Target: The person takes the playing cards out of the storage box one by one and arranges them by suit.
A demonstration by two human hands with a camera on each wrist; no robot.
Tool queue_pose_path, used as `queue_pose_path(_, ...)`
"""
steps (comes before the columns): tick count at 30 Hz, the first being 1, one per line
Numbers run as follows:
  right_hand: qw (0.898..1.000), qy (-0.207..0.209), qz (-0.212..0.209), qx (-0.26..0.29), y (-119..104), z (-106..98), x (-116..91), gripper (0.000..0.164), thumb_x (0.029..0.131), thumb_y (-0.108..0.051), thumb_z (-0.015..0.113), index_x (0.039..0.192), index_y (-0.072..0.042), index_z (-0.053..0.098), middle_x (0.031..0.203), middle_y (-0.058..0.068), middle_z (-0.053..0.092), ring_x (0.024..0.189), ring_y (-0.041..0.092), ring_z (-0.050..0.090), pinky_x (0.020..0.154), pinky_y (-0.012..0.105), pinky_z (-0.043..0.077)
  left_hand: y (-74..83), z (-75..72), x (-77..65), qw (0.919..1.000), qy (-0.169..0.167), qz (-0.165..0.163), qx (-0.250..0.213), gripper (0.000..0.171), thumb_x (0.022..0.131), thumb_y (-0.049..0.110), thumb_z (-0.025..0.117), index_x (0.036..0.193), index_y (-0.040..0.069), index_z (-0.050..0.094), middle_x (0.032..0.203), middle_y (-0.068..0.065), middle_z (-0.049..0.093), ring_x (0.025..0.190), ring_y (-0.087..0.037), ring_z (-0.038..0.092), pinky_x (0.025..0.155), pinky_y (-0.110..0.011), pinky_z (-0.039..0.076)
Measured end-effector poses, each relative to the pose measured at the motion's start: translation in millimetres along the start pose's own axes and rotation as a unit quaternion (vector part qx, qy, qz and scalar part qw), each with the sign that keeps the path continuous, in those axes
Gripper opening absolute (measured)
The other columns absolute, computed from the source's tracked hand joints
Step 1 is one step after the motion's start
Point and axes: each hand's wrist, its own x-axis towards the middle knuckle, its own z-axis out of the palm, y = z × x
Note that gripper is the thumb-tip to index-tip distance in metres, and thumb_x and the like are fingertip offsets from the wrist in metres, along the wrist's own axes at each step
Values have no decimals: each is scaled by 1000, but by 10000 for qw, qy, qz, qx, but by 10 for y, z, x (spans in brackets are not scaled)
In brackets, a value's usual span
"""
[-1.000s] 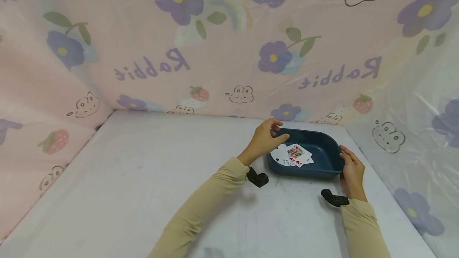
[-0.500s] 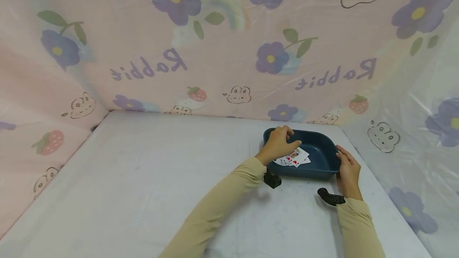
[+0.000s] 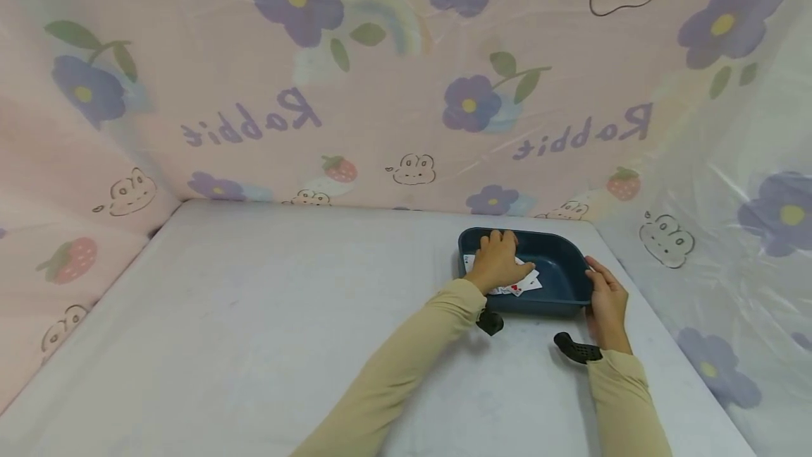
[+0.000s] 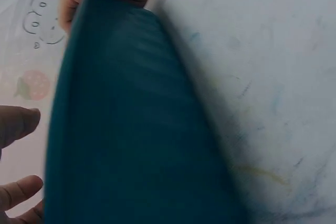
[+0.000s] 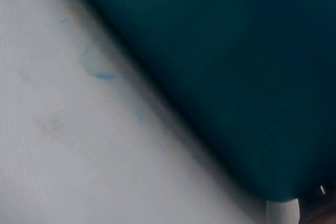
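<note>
A dark teal plastic tub (image 3: 558,273) stands at the right of the table, with several playing cards (image 3: 526,282) fanned out in its left part. My left hand (image 3: 497,263) is over the cards inside the tub and hides some of them. Its thumb and fingers (image 4: 20,193) are spread apart in the left wrist view, with nothing seen between them. My right hand (image 3: 609,305) grips the tub's right end, fingers at the rim. The tub's outer wall (image 5: 210,77) fills much of the right wrist view.
The white tabletop (image 3: 254,316) stretches to the left and front of the tub. Patterned sheets (image 3: 380,90) with flowers and rabbits hang behind and at both sides. Black wrist cameras (image 3: 576,348) sit close to the tub's near side.
My left hand has moved from the tub's left rim rightward and down over the cards, covering part of them. The right hand keeps its grip on the tub. The whole view has shifted slightly.
</note>
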Motion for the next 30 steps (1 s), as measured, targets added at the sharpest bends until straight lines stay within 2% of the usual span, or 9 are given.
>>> queue_pose_path(5,10000,-19,-21,-82,10,10,-20,40,101,-14,49,141,-15,52,150,-1,39,133,11,37,102,22,34,24,64,34,9990,-78,-196,390,46,87,50,68,113,16,51,108,-1,44,96,-17,39,73,-27,37)
queue_pose_path(13,10000,9,-3,-50,12,2,-19,39,101,-15,49,140,-17,54,149,-2,39,133,11,37,103,23,33,18,186,103,9949,-229,-530,827,47,85,51,69,112,16,52,110,-2,44,101,-18,40,79,-30,40)
queue_pose_path(18,10000,16,-1,-63,3,-5,-8,41,101,-15,49,142,-14,51,149,-2,39,133,11,37,103,24,33,4,242,121,9910,-546,-441,1140,43,86,48,70,114,18,57,113,1,50,107,-17,43,87,-33,41)
queue_pose_path(19,9999,21,-12,-118,3,-5,-9,41,101,-15,49,142,-14,51,149,-2,40,133,11,37,103,24,33,-32,315,161,9913,-484,-364,1165,43,85,47,72,114,18,58,113,2,51,107,-18,44,88,-35,40)
queue_pose_path(25,9997,-46,-17,-246,16,-4,-8,40,102,-17,49,142,-14,51,151,-2,38,134,12,36,104,25,32,-71,412,230,9894,-674,-353,1241,43,81,38,78,116,19,60,115,4,56,108,-18,46,86,-38,40)
queue_pose_path(26,9997,-57,-24,-242,19,-5,-5,41,102,-16,49,143,-14,50,151,-2,38,135,12,35,105,26,31,-42,361,202,9875,-797,-408,1296,44,82,39,77,118,19,60,118,3,56,110,-18,46,87,-37,41)
queue_pose_path(30,9994,-27,-63,-344,21,-19,-7,41,102,-17,47,143,-13,49,151,-3,37,136,12,33,107,27,28,-25,391,209,9858,-811,-458,1400,50,81,40,78,122,18,59,122,0,53,112,-20,44,88,-37,41)
